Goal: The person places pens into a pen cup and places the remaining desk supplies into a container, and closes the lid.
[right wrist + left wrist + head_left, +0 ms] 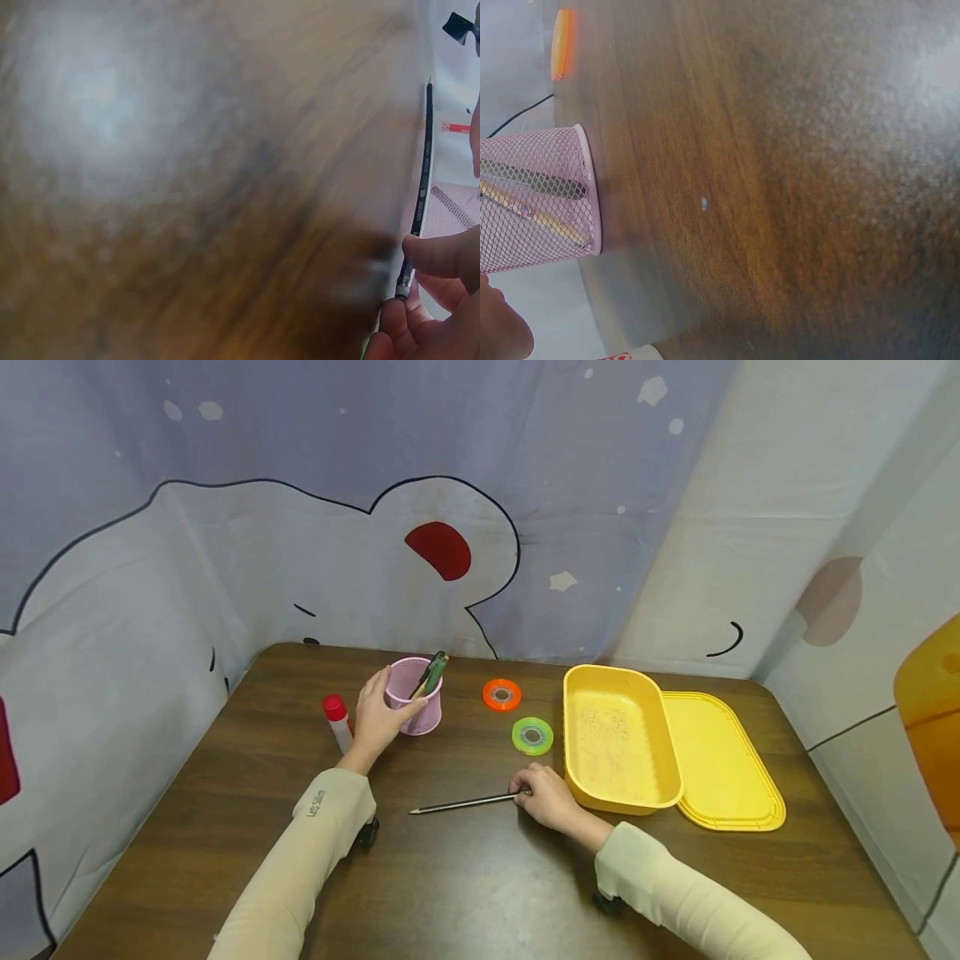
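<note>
Right hand (551,797) pinches black pencil (461,804) by its blunt end, tip leftward, nearer the person than the cup | left hand (378,714) grips pink mesh cup (426,720) | risk — end-only pinch may let pencil swivel; rim-high tug may tip cup

In your head view, at eight o'clock, your left fingers (367,697) cover one side of the pink cup (424,722); your wrist (358,757) overlaps the red-capped glue stick (339,727). At five, your right fingers (534,776) partly hide the pencil (461,804). At four, the yellow box (615,735) overlaps the lid (723,764). Your right-wrist view blurs the counter (187,210).
</note>
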A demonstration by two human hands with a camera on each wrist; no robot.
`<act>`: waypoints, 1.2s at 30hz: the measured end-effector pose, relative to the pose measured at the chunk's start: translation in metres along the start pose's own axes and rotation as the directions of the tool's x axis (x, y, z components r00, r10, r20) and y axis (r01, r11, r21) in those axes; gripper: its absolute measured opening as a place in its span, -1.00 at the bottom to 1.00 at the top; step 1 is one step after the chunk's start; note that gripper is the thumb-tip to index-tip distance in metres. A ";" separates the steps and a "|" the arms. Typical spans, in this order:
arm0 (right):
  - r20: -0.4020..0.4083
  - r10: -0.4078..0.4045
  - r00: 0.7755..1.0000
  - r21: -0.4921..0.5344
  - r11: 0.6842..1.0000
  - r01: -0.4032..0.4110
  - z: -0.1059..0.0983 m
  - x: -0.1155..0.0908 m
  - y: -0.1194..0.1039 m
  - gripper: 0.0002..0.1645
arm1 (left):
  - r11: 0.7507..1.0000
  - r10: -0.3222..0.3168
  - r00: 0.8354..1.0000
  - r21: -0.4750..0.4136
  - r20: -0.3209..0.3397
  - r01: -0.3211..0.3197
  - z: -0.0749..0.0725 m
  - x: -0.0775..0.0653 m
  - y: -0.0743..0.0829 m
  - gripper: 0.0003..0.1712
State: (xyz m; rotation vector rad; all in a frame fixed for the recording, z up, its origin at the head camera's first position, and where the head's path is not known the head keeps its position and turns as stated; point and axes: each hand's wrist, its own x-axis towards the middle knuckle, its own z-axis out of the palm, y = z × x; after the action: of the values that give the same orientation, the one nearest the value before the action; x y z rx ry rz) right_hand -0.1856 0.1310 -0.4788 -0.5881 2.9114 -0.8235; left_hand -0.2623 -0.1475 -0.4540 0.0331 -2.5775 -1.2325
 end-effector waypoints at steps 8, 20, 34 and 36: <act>0.004 -0.063 0.998 0.022 0.998 0.063 -0.008 -0.003 -0.012 -0.90 | 1.000 -0.012 1.000 -0.001 0.013 0.012 -0.002 0.000 0.001 0.00; -0.060 -0.125 0.990 -0.038 0.992 0.123 -0.043 -0.005 -0.031 -0.87 | 1.000 -0.010 1.000 -0.010 0.011 0.011 -0.001 0.000 0.001 -0.01; -0.107 -0.097 0.990 -0.005 0.995 0.097 -0.085 0.023 -0.046 -0.94 | 1.000 -0.003 1.000 -0.002 0.000 0.003 0.000 0.001 0.000 0.00; -0.111 -0.098 0.989 -0.002 0.995 0.098 -0.088 0.029 -0.048 -0.95 | 1.000 -0.002 1.000 -0.006 0.000 0.002 0.000 0.001 0.000 0.00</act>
State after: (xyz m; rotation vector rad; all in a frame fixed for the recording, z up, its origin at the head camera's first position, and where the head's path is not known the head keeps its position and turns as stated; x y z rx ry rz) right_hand -0.2100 0.1263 -0.3773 -0.7132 3.0007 -0.8998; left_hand -0.2628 -0.1475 -0.4534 0.0348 -2.5745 -1.2405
